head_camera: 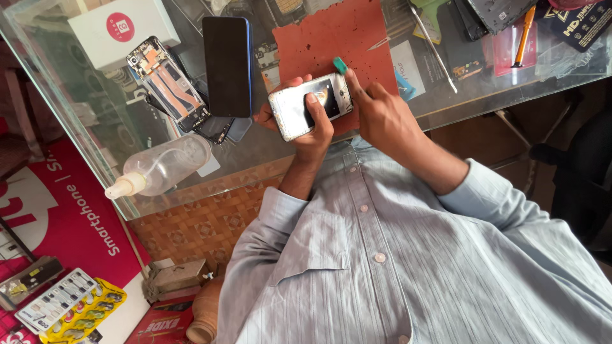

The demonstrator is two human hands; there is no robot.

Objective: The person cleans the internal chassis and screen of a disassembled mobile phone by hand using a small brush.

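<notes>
Nearest us our pale blue shirt (408, 255) fills the lower view. Beyond it our left hand (309, 130) has its grip closed around a white phone (310, 105), held above the near edge of the glass table (83, 127). Our right hand (379, 114) pinches a small green pick (340, 65) against the phone's right end. Farther off lie a red mat (338, 32), a dark phone (227, 65) and, to the left, a plastic bottle (162, 167).

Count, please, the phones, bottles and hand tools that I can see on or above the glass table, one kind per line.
Phones: 3, the silver phone held in the left hand, the opened phone, and the dark phone lying screen up.
Bottles: 1, the clear squeeze bottle.
Hand tools: 3, the green pick in the right hand, the orange screwdriver, the metal rod.
Total: 7
</notes>
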